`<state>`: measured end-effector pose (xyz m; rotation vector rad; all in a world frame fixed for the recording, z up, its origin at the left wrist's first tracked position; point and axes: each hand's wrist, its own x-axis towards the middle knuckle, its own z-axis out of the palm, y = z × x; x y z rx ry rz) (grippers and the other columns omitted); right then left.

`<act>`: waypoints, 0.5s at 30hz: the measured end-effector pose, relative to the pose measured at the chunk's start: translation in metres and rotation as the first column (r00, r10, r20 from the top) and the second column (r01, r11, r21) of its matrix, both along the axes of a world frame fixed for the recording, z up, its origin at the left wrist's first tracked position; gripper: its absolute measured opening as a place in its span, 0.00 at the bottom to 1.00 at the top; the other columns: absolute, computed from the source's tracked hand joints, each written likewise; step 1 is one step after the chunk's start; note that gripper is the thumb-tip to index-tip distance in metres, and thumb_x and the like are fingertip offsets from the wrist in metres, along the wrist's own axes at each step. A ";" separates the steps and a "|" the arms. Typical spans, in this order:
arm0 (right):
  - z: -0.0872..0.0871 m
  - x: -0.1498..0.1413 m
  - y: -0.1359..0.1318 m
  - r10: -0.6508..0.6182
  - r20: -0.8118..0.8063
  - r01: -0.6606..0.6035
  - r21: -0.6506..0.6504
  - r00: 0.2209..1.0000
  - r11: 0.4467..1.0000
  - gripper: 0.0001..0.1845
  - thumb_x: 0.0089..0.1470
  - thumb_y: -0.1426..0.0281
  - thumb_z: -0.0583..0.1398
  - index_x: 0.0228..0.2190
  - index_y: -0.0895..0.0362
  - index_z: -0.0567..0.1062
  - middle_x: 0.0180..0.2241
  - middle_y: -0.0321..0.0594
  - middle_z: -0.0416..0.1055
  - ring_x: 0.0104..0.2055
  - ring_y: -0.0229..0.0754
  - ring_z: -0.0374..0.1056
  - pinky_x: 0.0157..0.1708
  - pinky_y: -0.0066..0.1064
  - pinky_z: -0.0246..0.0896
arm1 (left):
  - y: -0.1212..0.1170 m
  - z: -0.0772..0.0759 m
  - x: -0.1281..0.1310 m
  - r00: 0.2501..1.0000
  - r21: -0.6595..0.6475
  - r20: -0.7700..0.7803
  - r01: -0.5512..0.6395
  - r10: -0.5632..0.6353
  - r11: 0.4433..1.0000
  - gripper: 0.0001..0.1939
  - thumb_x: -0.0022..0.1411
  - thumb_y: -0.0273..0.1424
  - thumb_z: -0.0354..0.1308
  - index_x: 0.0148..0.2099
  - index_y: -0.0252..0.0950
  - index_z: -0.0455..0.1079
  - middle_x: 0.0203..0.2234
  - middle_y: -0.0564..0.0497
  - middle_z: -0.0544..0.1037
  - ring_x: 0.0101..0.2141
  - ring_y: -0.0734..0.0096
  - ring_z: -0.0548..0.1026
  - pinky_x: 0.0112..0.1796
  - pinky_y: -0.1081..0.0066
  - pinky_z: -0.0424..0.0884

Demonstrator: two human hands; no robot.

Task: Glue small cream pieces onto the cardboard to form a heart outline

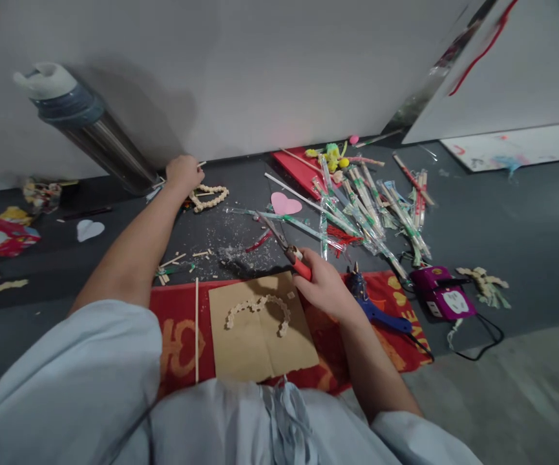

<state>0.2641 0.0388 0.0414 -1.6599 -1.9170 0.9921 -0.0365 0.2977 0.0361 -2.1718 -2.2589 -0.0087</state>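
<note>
My left hand (pixel 185 175) reaches to the back of the table by the wall, its fingers closed; the tip of a thin pale stick (pixel 202 163) pokes out past them. Just beside it lies a looped shape of small pale pieces (pixel 211 197). In my right hand (pixel 325 284) are scissors (pixel 279 237) with red handles, blades pointing up and left. Below them, a curved row of small pale pieces (pixel 260 302) rests on brown cardboard (pixel 240 358), which lies on a red cloth (pixel 175 310). A long thin stick (pixel 196 329) lies left of the cardboard.
A steel bottle (pixel 105 139) stands at the back left. Plastic-wrapped chopsticks (pixel 366 206) are heaped right of a pink paper heart (pixel 285 203). A blue glue gun (pixel 380 315) lies near a purple box (pixel 441 294) with a cable. Crumbs and stick bits litter the middle.
</note>
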 end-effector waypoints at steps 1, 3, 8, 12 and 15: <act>0.000 0.001 0.000 -0.005 0.003 0.005 0.002 1.000 1.000 0.15 0.45 0.68 0.52 0.38 0.56 0.67 0.35 0.42 0.71 0.36 0.46 0.65 0.38 0.35 0.57 | -0.008 0.005 0.005 1.000 -0.011 0.005 0.022 -0.022 1.000 0.21 0.61 0.31 0.49 0.51 0.27 0.73 0.46 0.33 0.76 0.47 0.51 0.72 0.47 0.59 0.65; 0.001 0.002 0.000 -0.008 0.008 0.008 0.002 1.000 1.000 0.16 0.45 0.68 0.52 0.38 0.56 0.67 0.35 0.42 0.71 0.37 0.46 0.65 0.38 0.35 0.57 | -0.029 0.016 0.014 0.995 -0.060 0.038 0.094 -0.092 0.994 0.19 0.58 0.32 0.52 0.48 0.30 0.75 0.43 0.38 0.78 0.45 0.54 0.73 0.45 0.62 0.65; 0.006 0.004 -0.005 0.009 0.046 -0.010 0.026 0.999 1.000 0.17 0.46 0.67 0.52 0.40 0.57 0.67 0.36 0.43 0.71 0.37 0.46 0.65 0.38 0.36 0.58 | -0.105 0.034 0.036 0.936 -0.247 0.193 0.336 -0.294 0.909 0.09 0.51 0.31 0.60 0.34 0.37 0.79 0.28 0.50 0.80 0.30 0.67 0.74 0.33 0.71 0.63; 0.013 0.006 -0.015 0.037 0.075 -0.042 0.064 0.997 0.997 0.16 0.47 0.66 0.51 0.39 0.56 0.67 0.37 0.44 0.72 0.37 0.47 0.65 0.39 0.36 0.58 | -0.156 0.034 0.041 0.898 -0.331 0.279 0.422 -0.340 0.844 0.07 0.50 0.31 0.59 0.30 0.39 0.79 0.25 0.53 0.80 0.27 0.69 0.73 0.30 0.72 0.61; 0.018 0.008 -0.025 0.060 0.098 -0.070 0.100 0.993 0.993 0.14 0.47 0.66 0.52 0.37 0.56 0.67 0.36 0.44 0.71 0.36 0.46 0.65 0.39 0.36 0.58 | -0.177 0.027 0.038 0.907 -0.339 0.280 0.399 -0.313 0.852 0.07 0.50 0.32 0.59 0.30 0.40 0.79 0.26 0.53 0.81 0.28 0.68 0.74 0.29 0.72 0.61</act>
